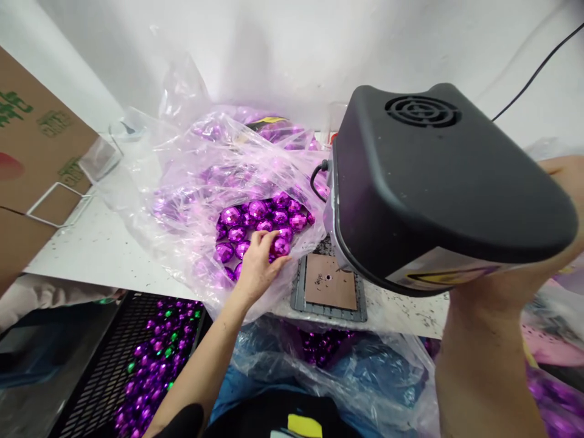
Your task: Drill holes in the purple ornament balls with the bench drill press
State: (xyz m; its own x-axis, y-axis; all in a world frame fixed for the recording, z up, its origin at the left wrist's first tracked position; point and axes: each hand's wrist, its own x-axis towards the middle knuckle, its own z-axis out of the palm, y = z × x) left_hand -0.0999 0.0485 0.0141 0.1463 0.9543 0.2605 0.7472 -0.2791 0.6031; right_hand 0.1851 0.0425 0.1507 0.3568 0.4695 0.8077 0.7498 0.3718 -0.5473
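My left hand reaches into a clear plastic bag full of shiny purple faceted balls. Its fingers are curled round one purple ball at the near edge of the pile. My right forearm rises at the right, and my right hand rests up on the far side of a black machine head; its fingers are hidden behind the housing. Under the machine head lies a brown pad in a grey frame.
A black slatted crate with purple and green balls sits below the white table. More bagged purple balls lie under the table edge. A cardboard box and a wire frame stand at the left. A black cable runs along the wall.
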